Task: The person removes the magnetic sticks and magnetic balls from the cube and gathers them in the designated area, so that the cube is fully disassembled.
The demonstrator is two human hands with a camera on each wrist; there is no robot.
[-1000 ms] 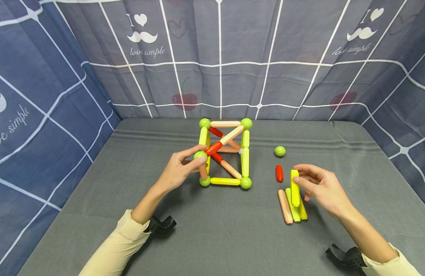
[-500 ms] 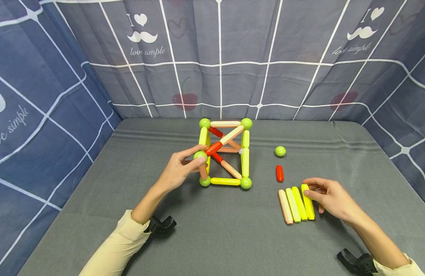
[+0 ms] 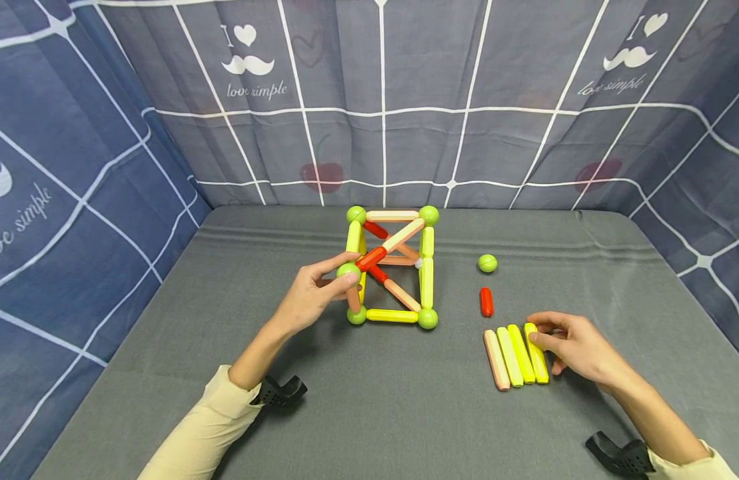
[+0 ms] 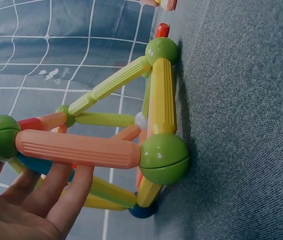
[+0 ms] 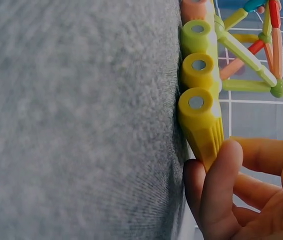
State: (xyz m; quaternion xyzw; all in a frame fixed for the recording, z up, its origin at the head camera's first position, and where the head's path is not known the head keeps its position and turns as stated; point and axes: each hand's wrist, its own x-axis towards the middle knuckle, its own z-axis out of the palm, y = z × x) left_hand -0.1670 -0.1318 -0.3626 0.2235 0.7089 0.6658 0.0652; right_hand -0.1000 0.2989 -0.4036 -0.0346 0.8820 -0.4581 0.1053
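Note:
My left hand (image 3: 309,297) holds the green ball (image 3: 348,272) at the near upper-left corner of a box-like frame of magnetic sticks and balls. A salmon stick (image 4: 79,149) runs from that ball down to another green ball (image 4: 164,158), with my fingers behind it. Red-and-peach diagonals (image 3: 372,258) cross the frame. On the right, my right hand (image 3: 576,343) pinches the far end of a yellow magnetic stick (image 3: 538,360) between thumb and fingers. That stick lies on the cloth at the right end of a row, beside another yellow stick (image 3: 521,355).
A yellow-green stick (image 3: 510,358) and a peach stick (image 3: 496,360) complete the row's left side. Behind them lie a short red stick (image 3: 486,302) and a loose green ball (image 3: 487,263). A patterned curtain (image 3: 405,80) hangs behind the grey cloth surface (image 3: 405,400).
My right hand has brought the yellow stick from above the row down to its right end, and has shifted slightly right and nearer. My left hand and the frame stay put.

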